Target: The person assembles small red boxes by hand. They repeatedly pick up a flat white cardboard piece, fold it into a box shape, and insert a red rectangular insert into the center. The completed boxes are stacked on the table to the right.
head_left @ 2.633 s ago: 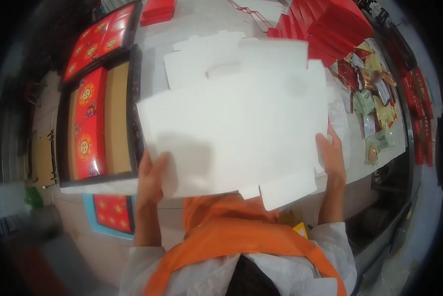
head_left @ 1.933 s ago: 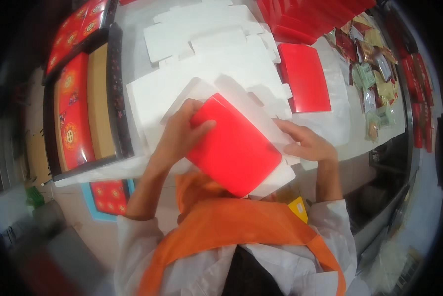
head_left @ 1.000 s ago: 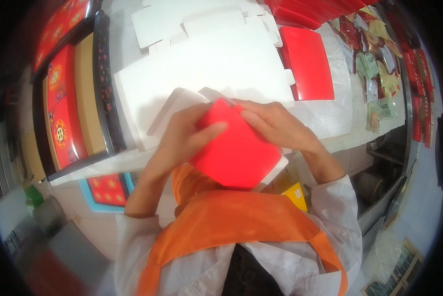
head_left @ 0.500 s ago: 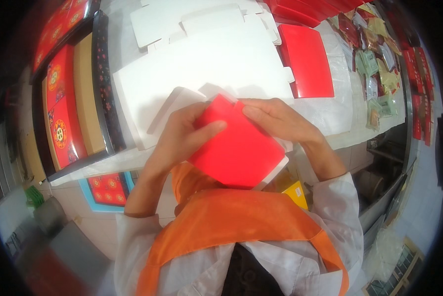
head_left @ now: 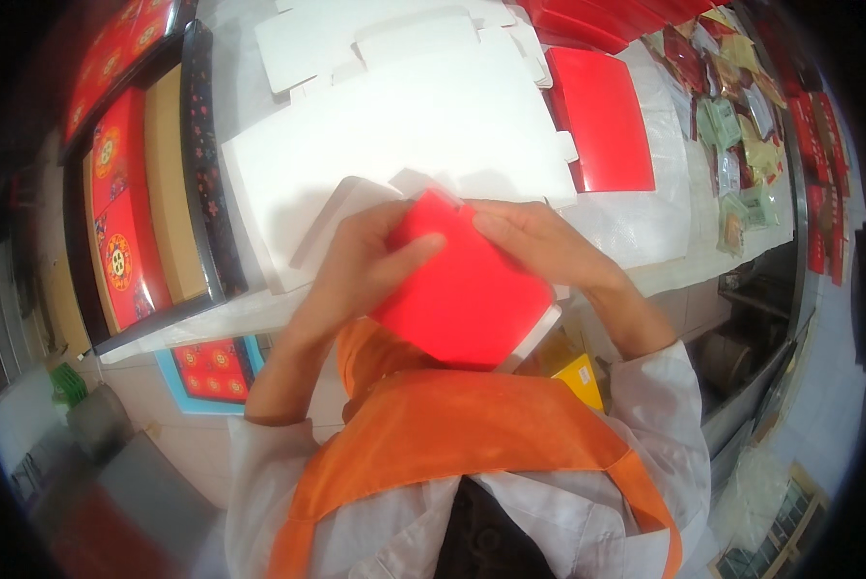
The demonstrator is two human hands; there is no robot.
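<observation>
A red cardboard box point(head_left: 462, 294) with white inner edges is held up in front of my orange apron, tilted with one corner toward the table. My left hand point(head_left: 375, 253) grips its left side, thumb lying across the red face and the fingers behind it. On the upper right edge, my right hand point(head_left: 534, 239) pinches the card near the top corner, where the folded edges meet; its fingertips are partly hidden. Just beyond both hands lie flat white card blanks point(head_left: 404, 125) with cut tabs, spread over the table.
To the left stands a black-edged tray point(head_left: 206, 174) holding patterned red boxes point(head_left: 124, 246). A finished-looking red box point(head_left: 602, 121) sits right of the blanks. Small wrapped packets point(head_left: 732, 125) are heaped at the far right. Below the table edge are a patterned red box point(head_left: 211, 370) and a yellow object point(head_left: 578, 381).
The gap at the red box's top corner has closed as its edges came together under my right fingers. Both hands have otherwise stayed nearly in place.
</observation>
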